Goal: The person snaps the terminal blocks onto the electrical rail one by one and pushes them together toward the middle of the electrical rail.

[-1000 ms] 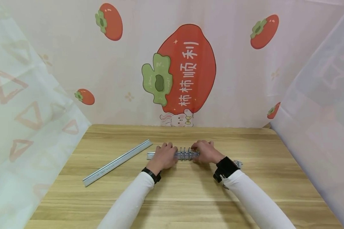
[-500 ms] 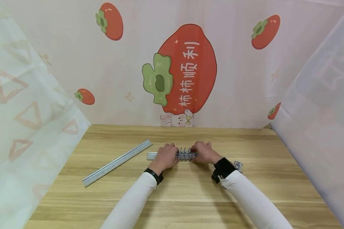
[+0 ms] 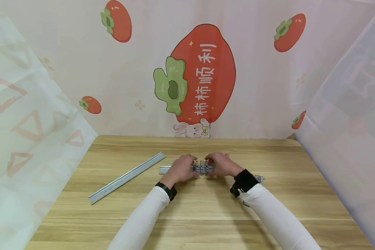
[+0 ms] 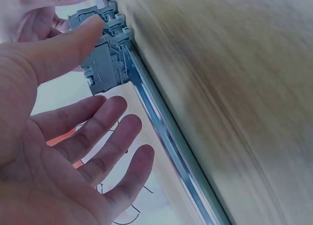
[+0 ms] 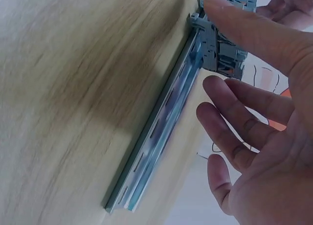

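Where curtains (image 3: 50, 69) hang, wood table (image 3: 206, 208), spare rail (image 3: 126, 177)

Centre of table (image 3: 206, 208): my rail (image 3: 164, 169), terminal blocks (image 3: 201, 168) on it | left hand (image 3: 179, 169) left of blocks, right hand (image 3: 222, 165) right | second rail (image 3: 126, 177) lies further left, apart.

Free tabletop (image 3: 206, 208) in front of the short rail (image 3: 164, 169) and behind it up to the curtain (image 3: 268, 86). Left approach partly blocked: long loose rail (image 3: 126, 177) lies diagonal, near the short rail's left end. Both hands, left hand (image 3: 181, 169) and right hand (image 3: 221, 165), flank the grey terminal blocks (image 3: 201, 168), leaving only a narrow gap between. Cloth walls close both sides.
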Tool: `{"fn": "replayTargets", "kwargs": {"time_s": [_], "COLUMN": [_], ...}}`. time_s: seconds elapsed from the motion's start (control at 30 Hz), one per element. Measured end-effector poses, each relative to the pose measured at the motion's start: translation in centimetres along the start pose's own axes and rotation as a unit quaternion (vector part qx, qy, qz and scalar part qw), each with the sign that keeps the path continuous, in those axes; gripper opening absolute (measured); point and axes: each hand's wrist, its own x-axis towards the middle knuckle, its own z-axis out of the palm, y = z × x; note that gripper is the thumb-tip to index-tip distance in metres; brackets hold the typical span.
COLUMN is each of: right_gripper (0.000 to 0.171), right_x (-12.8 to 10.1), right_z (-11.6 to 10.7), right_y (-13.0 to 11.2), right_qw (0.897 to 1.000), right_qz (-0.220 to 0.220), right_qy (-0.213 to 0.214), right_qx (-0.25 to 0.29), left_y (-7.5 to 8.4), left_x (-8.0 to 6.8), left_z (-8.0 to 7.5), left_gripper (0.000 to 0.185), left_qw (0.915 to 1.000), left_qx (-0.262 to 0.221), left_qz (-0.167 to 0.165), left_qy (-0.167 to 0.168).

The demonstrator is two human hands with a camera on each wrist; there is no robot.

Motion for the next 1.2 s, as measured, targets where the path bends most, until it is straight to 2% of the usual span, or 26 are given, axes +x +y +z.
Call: {"fn": "replayTargets", "kwargs": {"time_s": [0.23,0.67,1.03,1.2], "right_gripper": [0.051,0.051,0.053,0.051], "right_x": [0.25,0.43,0.79,0.82], "right_z": [0.46,0.53,0.93,1.02], "right_y": [0.11,-0.23,-0.62,-0.74], "right_qw": [1.000,1.000,0.999,0.999], "right_qz": [0.002,0.009,0.005,0.012], "right_qy": [0.009,0.010,0.017,0.022], "right_qx": [0.013,0.025,0.031,0.043], "left_y": [0.26,0.08,0.04,0.03], "left_x": [0.28,0.35,0.63,0.72], "left_z": [0.01,-0.11,-0.12,-0.22], "left_gripper": [0.052,0.049,0.042,0.040], "left_qw": [1.0000,0.9998,0.9971,0.9969], "left_qx": [0.001,-0.017,-0.073,-0.073], "left_qz": [-0.002,-0.006,-0.013,-0.014], "left_qy": [-0.001,-0.006,-0.021,-0.026]}}
